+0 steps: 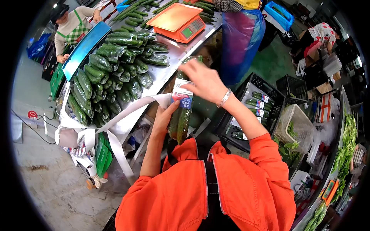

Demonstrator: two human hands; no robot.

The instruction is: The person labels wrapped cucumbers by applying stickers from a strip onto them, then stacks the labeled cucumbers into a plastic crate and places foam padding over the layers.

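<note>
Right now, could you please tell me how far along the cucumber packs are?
Several packs in the black crate already carry labels. The left hand holds a labelled pack of cucumbers, with the blurred right hand over it. The heap of bagged cucumbers, showing no labels, probably remains.

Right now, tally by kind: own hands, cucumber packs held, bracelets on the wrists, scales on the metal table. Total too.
Own hands (left hand, right hand): 2
Held cucumber pack: 1
Bracelet: 1
Orange scale on metal table: 1
Total: 5
</note>
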